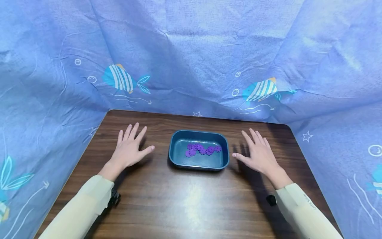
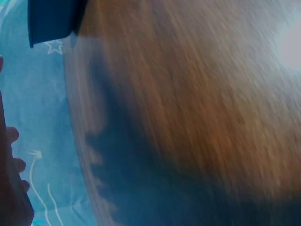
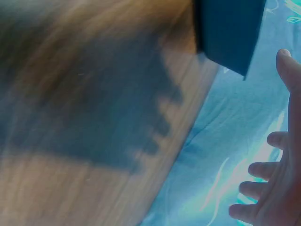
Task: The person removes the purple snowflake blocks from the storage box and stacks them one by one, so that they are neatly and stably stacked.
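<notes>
1. A dark teal rectangular tray (image 1: 206,162) with rounded corners rests on the wood-grain worktop (image 1: 155,202), nearer the far edge than the near one and about midway between the left and right edges.
2. Purple flower-shaped pieces (image 1: 210,150) lie inside the tray in an uneven band across the middle of its floor; several touch or overlap, so an exact count is hard to tell.
3. The left hand (image 1: 129,149) is over the worktop's left part, towards the far left corner. Its grip is released: the fingers are spread, nothing is held, and the thumb points towards the tray with bare wood between.
4. The right hand (image 1: 259,153) is towards the far right corner, likewise released and holding nothing, its fingers extended. Its thumb tip appears just beside the tray's right wall, apart from it.
5. Both hands cast shadows on the worktop.
6. Pale sleeves (image 1: 80,209) cover both forearms, with a small black device (image 1: 115,197) under the left cuff.
7. Blue cloth (image 1: 191,59) printed with striped fish hangs beyond the far edge and along the left and right edges.
</notes>
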`<state>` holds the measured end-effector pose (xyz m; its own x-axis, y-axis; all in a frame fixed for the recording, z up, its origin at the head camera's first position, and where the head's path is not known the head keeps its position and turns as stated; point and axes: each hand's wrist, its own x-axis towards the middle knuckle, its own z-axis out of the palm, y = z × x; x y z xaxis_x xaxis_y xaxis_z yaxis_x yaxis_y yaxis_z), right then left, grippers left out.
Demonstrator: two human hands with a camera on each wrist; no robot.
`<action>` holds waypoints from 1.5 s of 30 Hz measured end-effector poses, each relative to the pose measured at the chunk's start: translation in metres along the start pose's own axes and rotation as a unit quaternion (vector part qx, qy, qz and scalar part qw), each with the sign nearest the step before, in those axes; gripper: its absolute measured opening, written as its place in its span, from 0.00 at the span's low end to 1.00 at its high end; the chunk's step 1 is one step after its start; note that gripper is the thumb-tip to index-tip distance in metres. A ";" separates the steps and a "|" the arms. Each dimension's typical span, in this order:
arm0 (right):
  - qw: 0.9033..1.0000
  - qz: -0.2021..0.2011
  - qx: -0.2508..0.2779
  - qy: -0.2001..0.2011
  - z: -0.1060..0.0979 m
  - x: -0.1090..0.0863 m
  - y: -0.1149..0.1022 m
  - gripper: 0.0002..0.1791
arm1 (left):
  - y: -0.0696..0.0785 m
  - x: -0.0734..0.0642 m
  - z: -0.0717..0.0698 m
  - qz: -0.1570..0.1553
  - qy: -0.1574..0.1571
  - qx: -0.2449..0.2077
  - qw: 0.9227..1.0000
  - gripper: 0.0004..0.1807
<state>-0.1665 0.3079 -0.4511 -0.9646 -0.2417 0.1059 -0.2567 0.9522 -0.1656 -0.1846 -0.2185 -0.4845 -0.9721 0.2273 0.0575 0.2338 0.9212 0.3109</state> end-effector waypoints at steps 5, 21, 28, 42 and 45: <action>1.000 -0.018 0.021 0.011 -0.009 0.006 -0.008 0.56 | 0.012 0.004 -0.004 0.004 0.024 -0.032 0.999 0.51; 0.994 -0.055 0.095 -0.006 -0.012 0.031 -0.039 0.40 | 0.044 0.010 0.004 -0.035 -0.023 -0.195 0.980 0.41; 0.987 -0.086 0.136 -0.021 -0.006 0.041 -0.051 0.32 | 0.054 0.018 0.012 -0.035 -0.011 -0.274 0.961 0.28; 0.986 -0.119 0.105 -0.056 0.017 0.057 -0.074 0.24 | 0.069 0.024 0.029 -0.127 -0.079 -0.508 0.848 0.28; 0.987 -0.110 0.089 -0.071 0.022 0.059 -0.079 0.23 | 0.072 0.023 0.032 -0.140 -0.085 -0.523 0.837 0.26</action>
<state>-0.2048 0.2143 -0.4532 -0.8799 -0.4747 0.0215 -0.4551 0.8288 -0.3255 -0.1892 -0.1371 -0.4913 -0.9490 0.1717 -0.2644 -0.2321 0.1868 0.9546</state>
